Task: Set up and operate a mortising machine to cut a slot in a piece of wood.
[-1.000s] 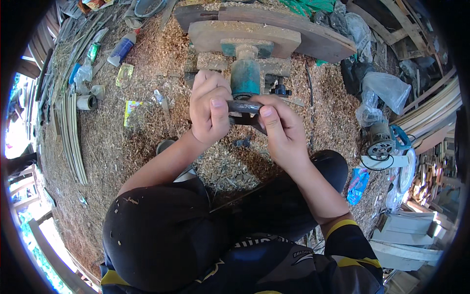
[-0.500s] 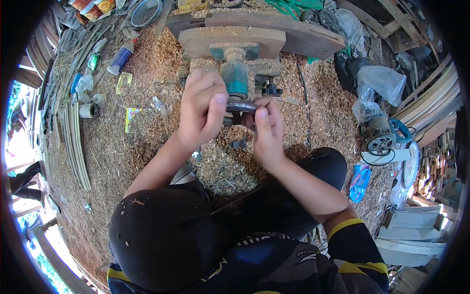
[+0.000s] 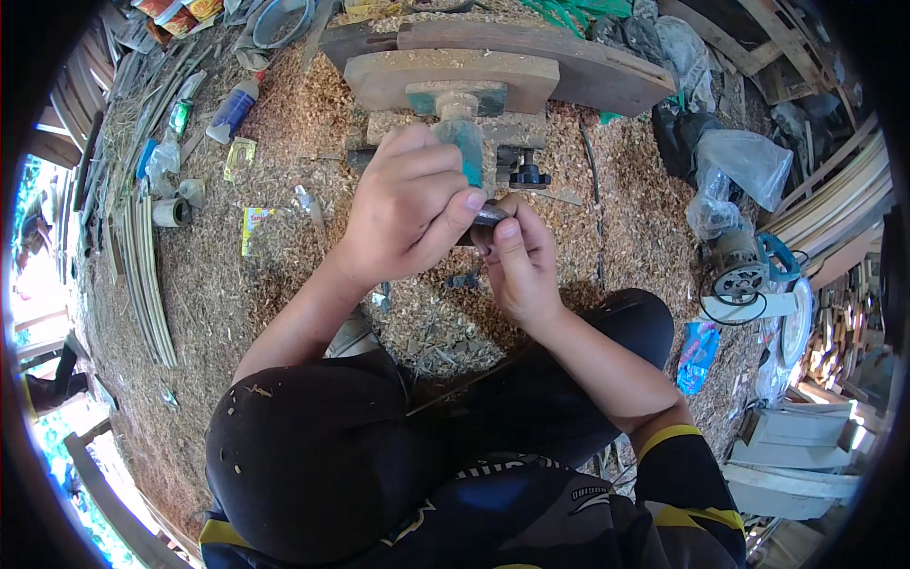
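Observation:
A green vise [image 3: 463, 142] stands ahead of me, its metal plate against a thick wooden jaw block [image 3: 450, 76]. Close behind that block runs a long brown board [image 3: 588, 64]. At the vise's near end is a dark handwheel [image 3: 490, 216], seen edge-on and mostly covered by my fingers. My left hand [image 3: 406, 204] is closed over its left side, the thumb lying along the rim. From the right, my right hand [image 3: 523, 264] pinches the rim between thumb and fingers. A black knob [image 3: 529, 174] sticks out to the right of the vise.
Wood shavings [image 3: 313, 284] cover the ground. On the left lie a blue bottle [image 3: 234, 110], a yellow packet [image 3: 254, 230] and thin wood strips [image 3: 152, 284]. A corded power tool [image 3: 742, 275], clear plastic bags [image 3: 739, 171] and a blue packet [image 3: 698, 357] lie on the right.
My left hand has shifted right across the handwheel, covering more of it and bringing its thumb close to my right hand. The right hand keeps nearly the same place on the rim.

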The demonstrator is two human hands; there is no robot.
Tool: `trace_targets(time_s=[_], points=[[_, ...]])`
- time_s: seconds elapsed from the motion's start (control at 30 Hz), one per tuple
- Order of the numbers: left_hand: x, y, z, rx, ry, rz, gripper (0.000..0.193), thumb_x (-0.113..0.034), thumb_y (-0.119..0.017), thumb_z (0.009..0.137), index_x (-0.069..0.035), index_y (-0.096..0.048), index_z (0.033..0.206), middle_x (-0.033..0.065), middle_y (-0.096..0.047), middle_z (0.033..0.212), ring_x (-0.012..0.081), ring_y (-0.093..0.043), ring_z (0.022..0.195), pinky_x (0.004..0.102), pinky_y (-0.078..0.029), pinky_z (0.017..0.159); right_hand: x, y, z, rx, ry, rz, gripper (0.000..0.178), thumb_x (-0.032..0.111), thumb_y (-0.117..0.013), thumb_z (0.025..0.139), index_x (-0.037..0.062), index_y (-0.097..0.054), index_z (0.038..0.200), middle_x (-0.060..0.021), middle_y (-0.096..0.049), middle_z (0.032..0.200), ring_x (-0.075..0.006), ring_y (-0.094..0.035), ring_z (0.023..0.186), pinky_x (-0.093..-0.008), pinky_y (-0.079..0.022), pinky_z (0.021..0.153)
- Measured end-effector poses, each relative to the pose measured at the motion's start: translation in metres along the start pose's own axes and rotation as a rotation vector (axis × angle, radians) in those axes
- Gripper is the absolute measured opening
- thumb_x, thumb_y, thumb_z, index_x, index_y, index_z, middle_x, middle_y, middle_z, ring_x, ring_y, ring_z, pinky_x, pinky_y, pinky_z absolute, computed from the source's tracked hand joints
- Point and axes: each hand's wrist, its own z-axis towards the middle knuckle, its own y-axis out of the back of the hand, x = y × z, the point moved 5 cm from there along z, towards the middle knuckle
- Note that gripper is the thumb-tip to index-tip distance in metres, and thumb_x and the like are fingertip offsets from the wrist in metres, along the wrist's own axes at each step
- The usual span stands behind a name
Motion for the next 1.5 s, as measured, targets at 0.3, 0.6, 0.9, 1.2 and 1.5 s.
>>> trace_targets(time_s=[0.3, 0.6, 0.9, 1.2, 1.5], points=[[0.019, -0.008, -0.031, -0.279, 0.05, -0.173, 0.038, -0.024, -0.064, 0.108, -0.003, -0.064, 0.077, 0.0103, -0.059, 0.081, 0.0327, -0.054, 0.08, 0.0452, -0.044, 0.075, 0.059, -0.025, 0.01, -0.049, -0.089, -0.388, 0.028, 0.029, -0.068, 0.115, 0.007, -0.057, 0.101, 0.0064, -0.048, 0.081, -0.006, -0.039, 0.068, -0.0286, -0.034, 0.06], [0.02, -0.012, -0.034, -0.26, 0.118, -0.236, 0.039, -0.021, -0.056, 0.112, -0.003, -0.056, 0.077, 0.0103, -0.055, 0.082, 0.0304, -0.051, 0.081, 0.0432, -0.042, 0.076, 0.053, -0.02, 0.014, -0.011, -0.118, -0.436, 0.026, 0.024, -0.072, 0.111, 0.0031, -0.063, 0.099, 0.0013, -0.052, 0.083, -0.0091, -0.046, 0.077, -0.0287, -0.041, 0.07], [-0.004, 0.0, 0.004, 0.02, 0.101, -0.032, 0.035, -0.013, -0.065, 0.105, -0.004, -0.058, 0.071, 0.0088, -0.052, 0.075, 0.0307, -0.05, 0.075, 0.0446, -0.039, 0.073, -0.014, -0.015, -0.01, -0.262, -0.05, 0.069, 0.036, 0.041, -0.053, 0.12, 0.005, -0.06, 0.121, -0.0011, -0.059, 0.1, -0.0088, -0.05, 0.089, -0.0278, -0.042, 0.079], [0.002, -0.001, 0.003, 0.045, 0.091, -0.076, 0.028, -0.017, -0.079, 0.092, -0.007, -0.065, 0.07, 0.0078, -0.05, 0.069, 0.0293, -0.046, 0.071, 0.044, -0.037, 0.068, -0.015, -0.014, -0.001, -0.102, -0.027, 0.239, 0.048, 0.056, -0.057, 0.115, 0.0102, -0.051, 0.127, -0.0031, -0.061, 0.107, -0.0096, -0.054, 0.095, -0.0274, -0.046, 0.085], [0.011, -0.005, -0.006, 0.009, 0.076, -0.16, 0.034, -0.026, -0.082, 0.086, -0.004, -0.06, 0.071, 0.0081, -0.048, 0.072, 0.0294, -0.043, 0.073, 0.0428, -0.035, 0.069, -0.027, -0.007, -0.002, -0.019, -0.158, 0.423, 0.054, 0.064, -0.067, 0.107, 0.0133, -0.053, 0.121, -0.0027, -0.062, 0.117, -0.0136, -0.062, 0.108, -0.0351, -0.054, 0.099]])
